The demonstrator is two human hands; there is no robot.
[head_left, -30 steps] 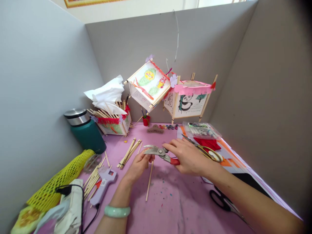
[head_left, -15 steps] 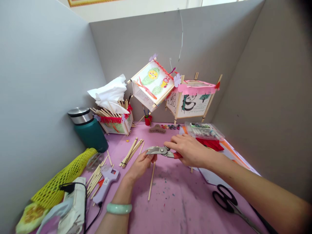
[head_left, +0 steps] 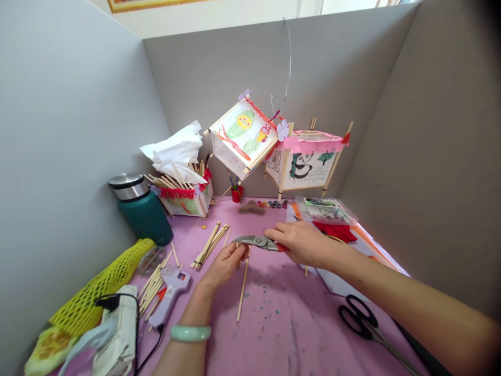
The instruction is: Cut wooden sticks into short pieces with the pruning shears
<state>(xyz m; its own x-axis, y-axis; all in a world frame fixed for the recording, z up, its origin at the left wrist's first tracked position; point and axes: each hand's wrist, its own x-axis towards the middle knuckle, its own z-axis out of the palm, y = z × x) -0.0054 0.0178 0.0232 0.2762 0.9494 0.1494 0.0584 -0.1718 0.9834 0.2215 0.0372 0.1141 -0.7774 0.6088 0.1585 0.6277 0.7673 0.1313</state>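
Both hands closed, right [head_left: 301,245] gripping red-handled pruning shears [head_left: 254,241], left [head_left: 225,266] pinching a wooden stick [head_left: 242,287].

Left hand [head_left: 225,263] curled tight, low at centre, left forearm [head_left: 188,318] rising from the bottom edge; right hand [head_left: 301,244] just beside it, palm down, right forearm [head_left: 407,295] slanting in from the lower right!

Left hand [head_left: 225,263] and right hand [head_left: 301,245] are bare; a pale green bangle [head_left: 191,333], probably jade, rings the left wrist [head_left: 201,304].

2 hands [head_left: 225,263], 3 lanterns [head_left: 242,138], 1 glue gun [head_left: 168,295], 1 pruner [head_left: 254,242]
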